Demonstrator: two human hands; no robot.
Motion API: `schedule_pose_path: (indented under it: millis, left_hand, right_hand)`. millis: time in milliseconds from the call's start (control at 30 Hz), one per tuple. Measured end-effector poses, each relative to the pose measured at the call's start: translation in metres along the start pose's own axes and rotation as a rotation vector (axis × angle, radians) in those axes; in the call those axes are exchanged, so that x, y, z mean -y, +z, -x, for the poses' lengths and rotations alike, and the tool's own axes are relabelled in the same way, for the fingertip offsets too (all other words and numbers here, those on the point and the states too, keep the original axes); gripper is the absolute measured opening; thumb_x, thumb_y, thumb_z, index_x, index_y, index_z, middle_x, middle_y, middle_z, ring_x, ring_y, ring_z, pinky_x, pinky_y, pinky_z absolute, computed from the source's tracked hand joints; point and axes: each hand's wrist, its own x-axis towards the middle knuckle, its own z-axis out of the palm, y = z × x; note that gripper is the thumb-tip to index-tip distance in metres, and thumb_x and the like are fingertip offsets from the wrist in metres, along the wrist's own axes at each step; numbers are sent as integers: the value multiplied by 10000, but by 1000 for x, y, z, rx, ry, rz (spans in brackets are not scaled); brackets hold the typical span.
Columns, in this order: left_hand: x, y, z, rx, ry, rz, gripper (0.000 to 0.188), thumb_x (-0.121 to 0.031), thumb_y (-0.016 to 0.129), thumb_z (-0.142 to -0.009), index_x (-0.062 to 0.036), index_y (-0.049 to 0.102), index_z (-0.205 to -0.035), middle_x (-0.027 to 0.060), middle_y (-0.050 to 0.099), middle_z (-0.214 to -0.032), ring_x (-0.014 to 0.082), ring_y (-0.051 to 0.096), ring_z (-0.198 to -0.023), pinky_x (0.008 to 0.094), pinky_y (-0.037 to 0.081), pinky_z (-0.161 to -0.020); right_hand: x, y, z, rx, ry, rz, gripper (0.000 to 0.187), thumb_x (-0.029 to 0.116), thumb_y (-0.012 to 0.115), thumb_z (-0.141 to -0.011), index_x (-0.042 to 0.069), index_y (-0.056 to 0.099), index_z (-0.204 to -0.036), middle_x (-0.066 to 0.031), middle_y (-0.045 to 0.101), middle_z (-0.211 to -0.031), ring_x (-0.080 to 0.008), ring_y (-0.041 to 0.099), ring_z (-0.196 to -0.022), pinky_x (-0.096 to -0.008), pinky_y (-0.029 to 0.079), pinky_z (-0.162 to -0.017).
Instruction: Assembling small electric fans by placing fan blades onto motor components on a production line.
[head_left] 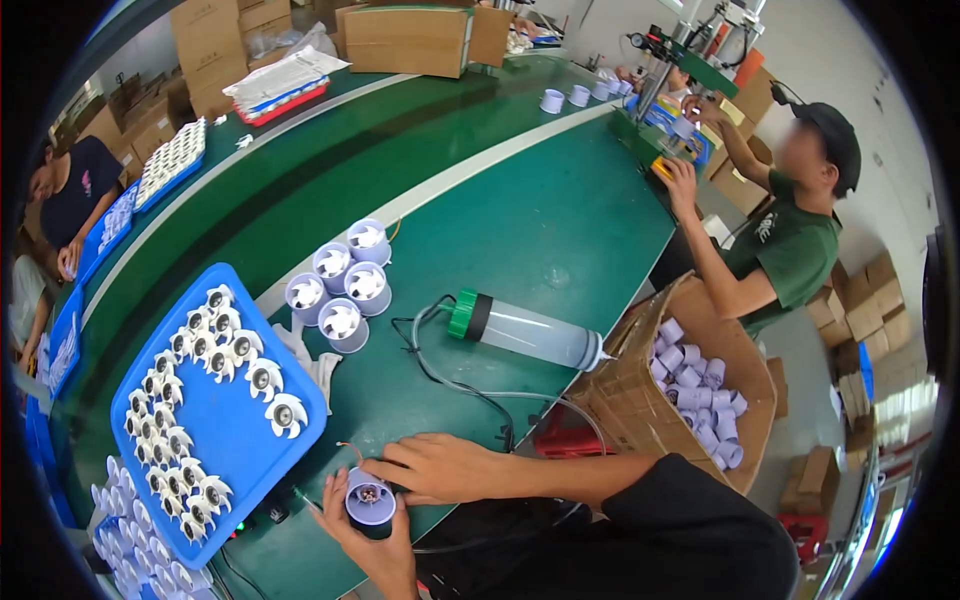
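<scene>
Left hand (372,548): grasping the cup (372,514) from the near side, fingers along its left wall, thumb along its right wall. Right hand (435,470): palm down, fingers bent, fingertips at the far right edge of the same cup; whether they pinch anything cannot be told. The cup is lilac, sits between the two hands, and has its open end facing up, with a copper-coloured core (370,492) visible inside. A thin orange wire (354,452) rises just beyond the cup, near the right fingertips.

Left of the hands: a blue tray (240,425) bearing white fans (287,414), its right part bare. Farther left, past the tray's near edge: a mass of lilac housings (135,535).

Beyond the hands: a white cloth (318,368) beside the tray, then a group of five fan units (342,326), each a lilac cup with a white fan in it.

Beyond and right of the hands: a clear syringe (535,336) with a green cap, lying on the green table (560,240); a hose (455,386) runs on its near side. Farther right: a carton (625,400) of lilac parts (712,400). Past the carton, a co-worker (790,255) has both hands at a press (650,95)
</scene>
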Motion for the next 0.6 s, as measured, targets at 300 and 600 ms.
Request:
schedule_pose_path:
  millis: [300,600]
  left_hand:
    - [-7,-1,-2,52,-71,-166,687,-164,768,-740,-41,493,-1357,106,569,-1347,314,450,-1333,576,101,-1195]
    - [-4,-2,-2,37,-41,-172,691,-158,769,-718,-37,505,-1345,109,575,-1334,325,476,-1304,585,109,-1192]
  right_hand:
    - [1,0,4,-19,27,31,640,340,739,-799,75,511,-1336,-81,534,-953,-258,612,-838,-369,518,-741]
    - [2,0,3,-13,19,15,637,336,737,-798,74,513,-1334,-78,526,-940,-253,596,-821,-367,511,-741]
